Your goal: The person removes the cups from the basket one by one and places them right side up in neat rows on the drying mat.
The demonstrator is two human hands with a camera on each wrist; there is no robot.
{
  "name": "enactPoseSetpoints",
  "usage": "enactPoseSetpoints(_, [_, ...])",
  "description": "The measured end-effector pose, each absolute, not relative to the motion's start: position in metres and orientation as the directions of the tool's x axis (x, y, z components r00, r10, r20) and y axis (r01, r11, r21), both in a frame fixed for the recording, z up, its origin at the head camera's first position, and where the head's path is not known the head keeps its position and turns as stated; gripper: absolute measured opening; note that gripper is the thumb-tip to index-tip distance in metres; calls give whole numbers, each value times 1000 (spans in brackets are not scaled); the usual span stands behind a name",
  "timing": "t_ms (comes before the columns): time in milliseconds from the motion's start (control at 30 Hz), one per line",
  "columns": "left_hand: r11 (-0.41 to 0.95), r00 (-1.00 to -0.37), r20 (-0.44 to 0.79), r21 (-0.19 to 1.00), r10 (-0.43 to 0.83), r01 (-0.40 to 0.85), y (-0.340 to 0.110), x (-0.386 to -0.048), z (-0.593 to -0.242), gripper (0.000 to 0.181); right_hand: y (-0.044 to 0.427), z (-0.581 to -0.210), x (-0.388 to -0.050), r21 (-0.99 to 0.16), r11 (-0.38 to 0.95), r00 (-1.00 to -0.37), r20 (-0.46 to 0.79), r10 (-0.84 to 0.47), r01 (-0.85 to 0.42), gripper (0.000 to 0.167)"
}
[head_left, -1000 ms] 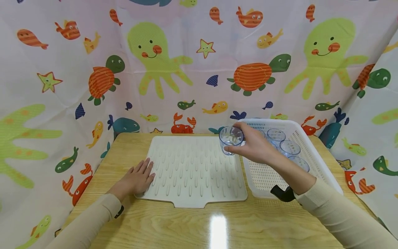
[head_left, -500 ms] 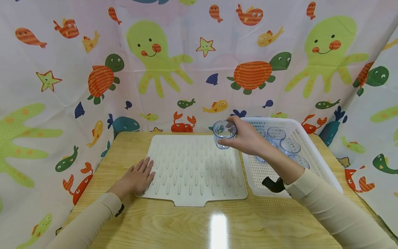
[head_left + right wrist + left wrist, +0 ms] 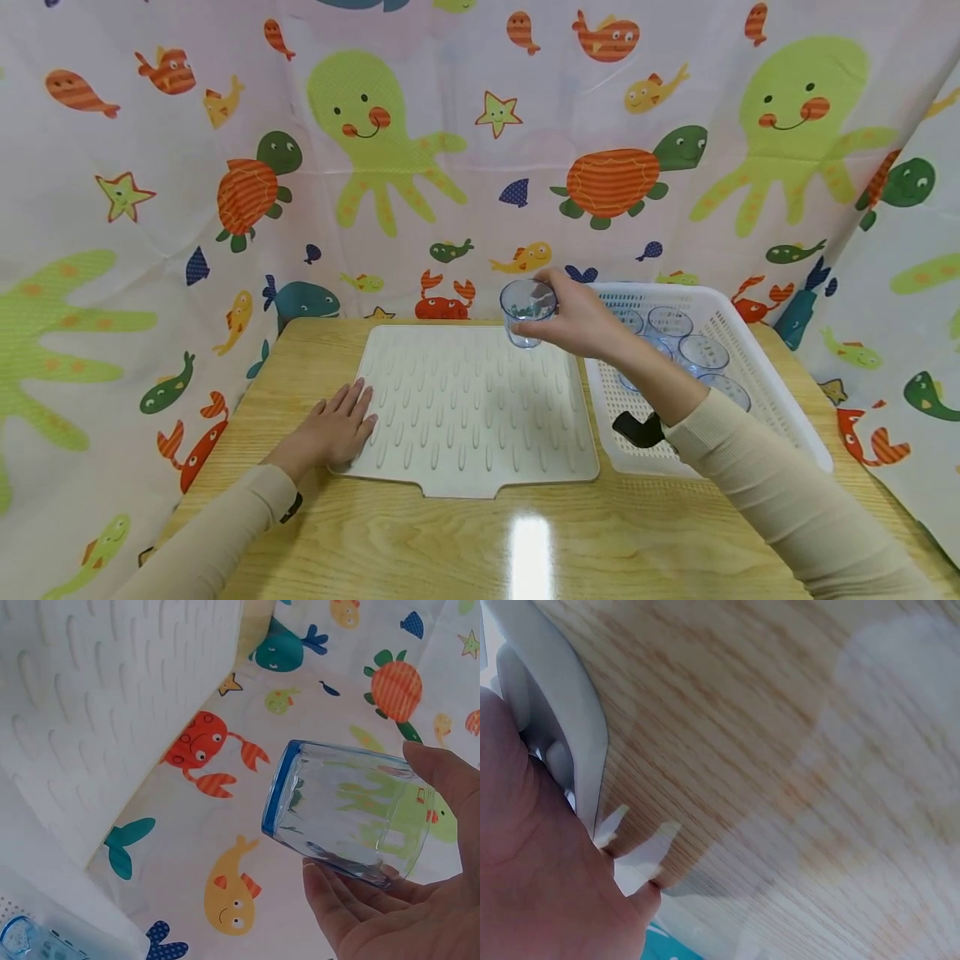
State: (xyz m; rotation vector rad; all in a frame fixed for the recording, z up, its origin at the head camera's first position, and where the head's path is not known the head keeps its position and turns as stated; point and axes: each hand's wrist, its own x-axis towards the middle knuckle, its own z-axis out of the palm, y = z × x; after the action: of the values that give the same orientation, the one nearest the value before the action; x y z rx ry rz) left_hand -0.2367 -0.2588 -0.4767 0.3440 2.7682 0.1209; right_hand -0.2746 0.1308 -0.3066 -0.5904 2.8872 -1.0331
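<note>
Clamped in right hand (image 3: 579, 321), cup (image 3: 523, 302) is held near far edge of board (image 3: 468, 408); placing seems underway, controlled lowering called for.

Carried the blue-rimmed clear tumbler (image 3: 528, 310) leftward and higher in the head view with the right hand (image 3: 576, 318), farther from the white basket (image 3: 756, 358), bringing the rim fully against the printed curtain (image 3: 480, 192) and uncovering more of the basketed tumblers (image 3: 628, 320).
</note>
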Motion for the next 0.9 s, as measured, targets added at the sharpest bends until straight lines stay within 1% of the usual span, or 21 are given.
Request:
enactPoseSetpoints(167, [969, -914, -321, 114, 246, 221, -258, -237, -477, 67, 123, -307, -281, -623, 702, -926, 104, -364, -346, 86])
enactPoseSetpoints(433, [967, -910, -326, 112, 254, 229, -261, -238, -478, 67, 109, -311, -291, -647, 677, -918, 96, -384, -351, 85])
enactPoseSetpoints(667, [967, -912, -322, 107, 254, 232, -262, -238, -482, 67, 98, -313, -301, -664, 664, -921, 100, -376, -343, 86])
enactPoseSetpoints(900, [966, -911, -324, 120, 254, 227, -260, -238, -481, 67, 88, -319, -309, -675, 637, -909, 128, -396, -372, 83])
